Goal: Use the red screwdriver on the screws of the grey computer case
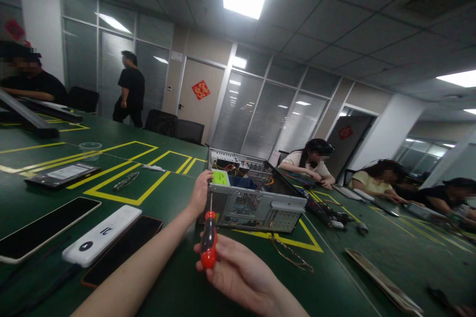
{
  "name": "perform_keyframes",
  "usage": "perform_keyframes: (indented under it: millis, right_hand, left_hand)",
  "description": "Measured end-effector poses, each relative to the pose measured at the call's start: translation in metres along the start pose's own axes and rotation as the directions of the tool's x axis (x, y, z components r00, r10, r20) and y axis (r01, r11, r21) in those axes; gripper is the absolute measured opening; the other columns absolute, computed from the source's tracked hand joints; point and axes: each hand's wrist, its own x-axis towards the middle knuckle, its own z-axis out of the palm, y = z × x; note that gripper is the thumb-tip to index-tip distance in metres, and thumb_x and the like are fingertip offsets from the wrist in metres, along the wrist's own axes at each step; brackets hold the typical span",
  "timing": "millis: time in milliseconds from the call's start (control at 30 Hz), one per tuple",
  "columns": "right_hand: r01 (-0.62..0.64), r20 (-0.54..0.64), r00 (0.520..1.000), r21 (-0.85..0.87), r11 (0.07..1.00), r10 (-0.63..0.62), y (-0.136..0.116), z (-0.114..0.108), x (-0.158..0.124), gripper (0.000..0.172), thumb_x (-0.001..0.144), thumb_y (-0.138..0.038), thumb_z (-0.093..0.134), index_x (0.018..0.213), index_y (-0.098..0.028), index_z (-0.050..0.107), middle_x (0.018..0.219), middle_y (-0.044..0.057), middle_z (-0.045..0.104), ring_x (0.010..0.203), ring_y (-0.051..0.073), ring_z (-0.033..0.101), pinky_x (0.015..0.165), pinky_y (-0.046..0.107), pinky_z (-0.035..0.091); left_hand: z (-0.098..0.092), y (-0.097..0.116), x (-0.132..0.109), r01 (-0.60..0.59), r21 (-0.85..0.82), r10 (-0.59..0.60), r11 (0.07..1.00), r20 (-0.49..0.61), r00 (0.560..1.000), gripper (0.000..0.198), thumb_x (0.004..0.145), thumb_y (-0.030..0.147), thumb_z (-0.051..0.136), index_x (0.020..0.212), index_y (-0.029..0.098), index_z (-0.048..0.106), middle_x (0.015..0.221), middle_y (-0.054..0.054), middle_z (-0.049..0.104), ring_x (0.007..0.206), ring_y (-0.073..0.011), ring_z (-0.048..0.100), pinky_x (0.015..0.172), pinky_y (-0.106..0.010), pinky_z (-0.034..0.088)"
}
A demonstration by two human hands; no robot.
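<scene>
An opened computer case [256, 208] lies on its side on the green table, with wires and a part bearing a bright green label [220, 177] showing inside. My left hand [201, 193] grips the near left corner of the case beside that label; some of its fingertips are hidden. My right hand [234, 267] is closed around the red and black handle of a screwdriver [209, 242]. Its thin shaft points up and away at the left part of the case's near panel. Whether the tip touches a screw is too small to tell.
Left on the table [178, 277] are a hard drive [63, 174], a white power bank [102, 235], a pale-edged phone [48, 225] and a dark phone [126, 247]. A thin looped item [292, 255] lies before the case, cables [327, 213] to its right. Several people sit around; one walks behind.
</scene>
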Motion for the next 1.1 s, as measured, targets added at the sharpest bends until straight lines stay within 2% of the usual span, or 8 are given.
perform_keyframes:
  millis: [133, 300, 400, 567, 733, 900, 1000, 1100]
  right_hand:
    - [-0.004, -0.091, 0.996, 0.134, 0.991, 0.017, -0.001, -0.002, 0.0, 0.038, 0.07, -0.032, 0.088, 0.092, -0.009, 0.066, 0.073, 0.0, 0.063, 0.061, 0.007, 0.058, 0.058, 0.017, 0.044]
    - [-0.115, -0.163, 0.974, 0.233, 0.966, 0.155, -0.004, -0.006, 0.0, 0.019, 0.079, -0.018, 0.078, 0.088, -0.012, 0.062, 0.079, 0.002, 0.067, 0.048, 0.0, 0.041, 0.041, 0.008, 0.026]
    - [-0.082, -0.161, 0.98, 0.204, 0.976, 0.116, -0.002, -0.005, -0.001, 0.022, 0.081, -0.019, 0.077, 0.095, -0.014, 0.061, 0.072, -0.002, 0.062, 0.043, -0.001, 0.033, 0.04, 0.009, 0.014]
    - [-0.101, -0.055, 0.992, 0.176, 0.979, 0.112, 0.001, 0.001, -0.003, 0.038, 0.08, -0.033, 0.077, 0.107, -0.011, 0.062, 0.084, 0.006, 0.069, 0.056, 0.009, 0.056, 0.049, 0.017, 0.031]
    - [-0.1, 0.045, 0.994, 0.074, 0.992, 0.096, 0.005, 0.004, 0.0, 0.04, 0.071, -0.023, 0.08, 0.106, -0.015, 0.062, 0.109, 0.012, 0.073, 0.083, 0.019, 0.071, 0.07, 0.025, 0.045]
    - [0.004, -0.032, 0.999, 0.05, 0.999, -0.003, 0.008, -0.001, 0.003, 0.05, 0.072, -0.033, 0.087, 0.11, -0.013, 0.062, 0.097, 0.009, 0.073, 0.076, 0.016, 0.068, 0.069, 0.025, 0.044]
    - [-0.022, -0.079, 0.996, 0.119, 0.993, 0.032, 0.007, -0.003, 0.002, 0.039, 0.076, -0.036, 0.085, 0.098, -0.013, 0.063, 0.074, -0.001, 0.063, 0.06, 0.008, 0.055, 0.06, 0.02, 0.039]
    - [-0.046, -0.148, 0.986, 0.181, 0.982, 0.074, 0.004, -0.002, 0.0, 0.028, 0.08, -0.031, 0.081, 0.087, -0.013, 0.06, 0.073, -0.001, 0.061, 0.058, 0.006, 0.051, 0.054, 0.015, 0.034]
  left_hand:
    - [0.001, 0.0, 0.0, -0.01, -0.011, 0.009, 1.0, -0.008, 1.0, 0.05, 0.104, 0.053, 0.022, 0.105, 0.023, 0.062, 0.127, -0.011, 0.066, 0.13, -0.0226, 0.055, 0.117, -0.046, 0.04]
    - [0.001, 0.0, -0.001, -0.002, -0.01, 0.002, 1.0, -0.009, 1.0, 0.048, 0.104, 0.051, 0.023, 0.106, 0.023, 0.062, 0.127, -0.01, 0.066, 0.131, -0.0223, 0.055, 0.117, -0.045, 0.04]
    - [0.0, -0.001, -0.001, 0.004, -0.011, -0.004, 1.0, -0.003, 1.0, 0.049, 0.104, 0.052, 0.023, 0.106, 0.023, 0.062, 0.128, -0.01, 0.065, 0.131, -0.0226, 0.055, 0.118, -0.046, 0.039]
    - [0.0, 0.0, -0.001, 0.018, -0.01, -0.018, 1.0, 0.005, 1.0, 0.05, 0.104, 0.053, 0.022, 0.105, 0.023, 0.062, 0.129, -0.01, 0.065, 0.132, -0.0227, 0.054, 0.118, -0.046, 0.038]
    - [0.0, 0.0, 0.0, 0.023, -0.006, -0.023, 1.0, 0.002, 1.0, 0.05, 0.104, 0.052, 0.022, 0.105, 0.023, 0.062, 0.129, -0.011, 0.065, 0.131, -0.0222, 0.055, 0.118, -0.045, 0.038]
    - [0.001, -0.002, 0.0, 0.011, -0.003, -0.011, 1.0, 0.007, 1.0, 0.052, 0.104, 0.054, 0.02, 0.105, 0.022, 0.062, 0.128, -0.011, 0.065, 0.131, -0.0219, 0.055, 0.118, -0.046, 0.039]
    - [0.001, -0.002, 0.0, 0.0, 0.001, 0.0, 1.0, -0.003, 1.0, 0.053, 0.104, 0.055, 0.02, 0.105, 0.022, 0.062, 0.126, -0.011, 0.066, 0.13, -0.0219, 0.056, 0.117, -0.045, 0.04]
    - [0.001, 0.0, 0.0, -0.01, -0.004, 0.01, 1.0, -0.009, 1.0, 0.053, 0.103, 0.056, 0.021, 0.104, 0.022, 0.062, 0.127, -0.011, 0.066, 0.129, -0.0223, 0.056, 0.116, -0.045, 0.041]
